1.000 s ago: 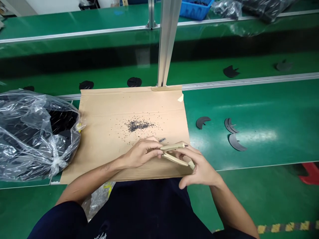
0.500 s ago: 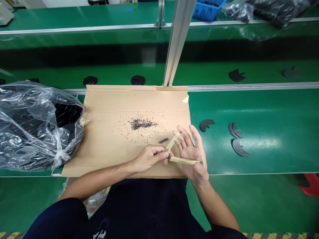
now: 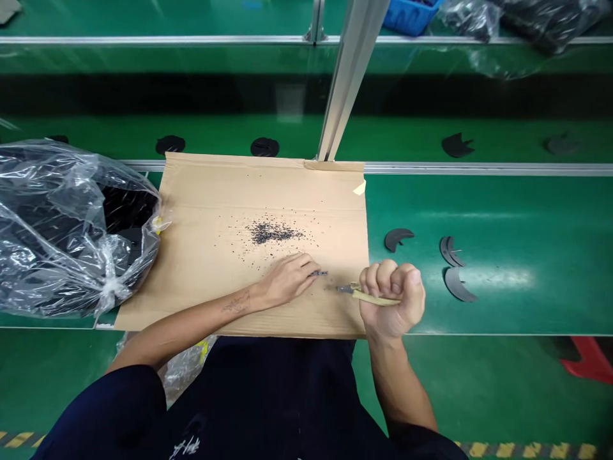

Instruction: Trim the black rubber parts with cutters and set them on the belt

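My right hand (image 3: 390, 297) is wrapped round the pale yellow handles of small cutting pliers (image 3: 359, 292). Their dark metal jaws point left over the cardboard sheet (image 3: 211, 185). To the left of the jaws, my left hand (image 3: 290, 279) pinches a short dark strip-like piece (image 3: 318, 273), and only its right end shows past the fingers. A small gap lies between the piece and the jaws. Just above my left hand, a heap of tiny black bits (image 3: 272, 233) is scattered on the cardboard.
A clear plastic bag (image 3: 57, 255) of black parts stands at the left. Several dark curved pieces (image 3: 460, 284) lie on the green table (image 3: 541, 236) at the right. A metal post (image 3: 352, 76) rises behind the cardboard. More black parts (image 3: 265, 147) lie beyond the rail.
The pliers have passed from my left hand's hold into my right hand, which has closed round the handles. My left hand has picked up the dark piece from the cardboard.
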`<state>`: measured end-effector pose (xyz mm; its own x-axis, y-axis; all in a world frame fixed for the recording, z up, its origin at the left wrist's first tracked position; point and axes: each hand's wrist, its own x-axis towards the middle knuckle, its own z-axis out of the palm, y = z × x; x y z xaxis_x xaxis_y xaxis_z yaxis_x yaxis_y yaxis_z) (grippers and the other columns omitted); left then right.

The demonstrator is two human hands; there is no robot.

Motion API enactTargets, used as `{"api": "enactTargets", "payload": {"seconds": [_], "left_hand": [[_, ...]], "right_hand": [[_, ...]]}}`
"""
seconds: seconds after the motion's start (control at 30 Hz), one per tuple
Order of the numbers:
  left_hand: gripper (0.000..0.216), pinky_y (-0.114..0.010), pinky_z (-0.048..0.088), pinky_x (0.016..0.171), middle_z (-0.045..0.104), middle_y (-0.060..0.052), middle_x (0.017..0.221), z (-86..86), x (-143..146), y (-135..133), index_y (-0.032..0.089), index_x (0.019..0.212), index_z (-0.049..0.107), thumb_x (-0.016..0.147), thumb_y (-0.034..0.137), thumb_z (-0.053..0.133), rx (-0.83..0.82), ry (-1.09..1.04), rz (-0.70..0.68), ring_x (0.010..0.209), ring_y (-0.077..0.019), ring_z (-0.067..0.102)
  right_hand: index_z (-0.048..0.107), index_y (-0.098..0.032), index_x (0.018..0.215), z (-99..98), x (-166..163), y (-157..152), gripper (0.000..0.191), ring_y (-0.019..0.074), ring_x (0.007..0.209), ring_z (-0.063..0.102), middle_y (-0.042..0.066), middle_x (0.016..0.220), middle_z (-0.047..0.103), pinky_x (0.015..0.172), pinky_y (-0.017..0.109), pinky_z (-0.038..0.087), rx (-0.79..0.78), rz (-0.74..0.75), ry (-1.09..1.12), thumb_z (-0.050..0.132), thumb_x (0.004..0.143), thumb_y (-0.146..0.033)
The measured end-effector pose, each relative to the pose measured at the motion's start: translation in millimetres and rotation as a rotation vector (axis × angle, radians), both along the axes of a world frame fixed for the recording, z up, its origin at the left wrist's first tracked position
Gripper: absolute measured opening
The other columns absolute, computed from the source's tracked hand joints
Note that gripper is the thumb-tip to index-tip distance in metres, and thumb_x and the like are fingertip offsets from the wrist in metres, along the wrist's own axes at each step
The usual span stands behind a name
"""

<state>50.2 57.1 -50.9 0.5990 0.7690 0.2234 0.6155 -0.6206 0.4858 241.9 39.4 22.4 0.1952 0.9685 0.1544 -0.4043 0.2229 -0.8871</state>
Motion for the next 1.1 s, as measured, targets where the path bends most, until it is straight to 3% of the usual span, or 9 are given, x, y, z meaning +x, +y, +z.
{"api": "enactTargets", "payload": {"seconds": [0.2, 0.5, 1.1], "left_hand": [[0.019, -0.033, 0.046, 0.073, 0.066, -0.006, 0.091, -7.1, 17.3, -0.9, 0.019, 0.103, 0.071, 0.101, 0.030, 0.055, 0.024, -0.042, -0.064, 0.086, -0.0203, 0.058], [0.020, -0.033, 0.043, 0.075, 0.069, -0.006, 0.092, -11.1, 13.5, -0.7, 0.020, 0.105, 0.072, 0.100, 0.034, 0.059, 0.005, -0.081, -0.064, 0.087, -0.0195, 0.060], [0.025, -0.033, 0.040, 0.074, 0.069, -0.006, 0.090, -12.5, 14.3, -2.7, 0.020, 0.103, 0.073, 0.102, 0.037, 0.054, 0.039, -0.078, -0.051, 0.086, -0.0190, 0.058]], "right_hand": [[0.032, -0.023, 0.061, -11.9, -10.5, 4.9, 0.051, 0.0097, 0.042, 0.022, -0.007, 0.054, 0.024, 0.043, 0.028, 0.026, 0.022, -0.104, -0.042, 0.056, 0.097, -0.050], [0.031, -0.025, 0.060, -27.7, -18.4, 9.2, 0.052, 0.0108, 0.042, 0.021, -0.007, 0.054, 0.024, 0.042, 0.028, 0.027, -0.040, -0.069, -0.036, 0.054, 0.097, -0.054], [0.033, -0.025, 0.062, -33.9, -23.3, 7.9, 0.050, 0.0114, 0.042, 0.022, -0.007, 0.054, 0.024, 0.044, 0.029, 0.027, -0.006, -0.067, -0.070, 0.052, 0.098, -0.054]]}}
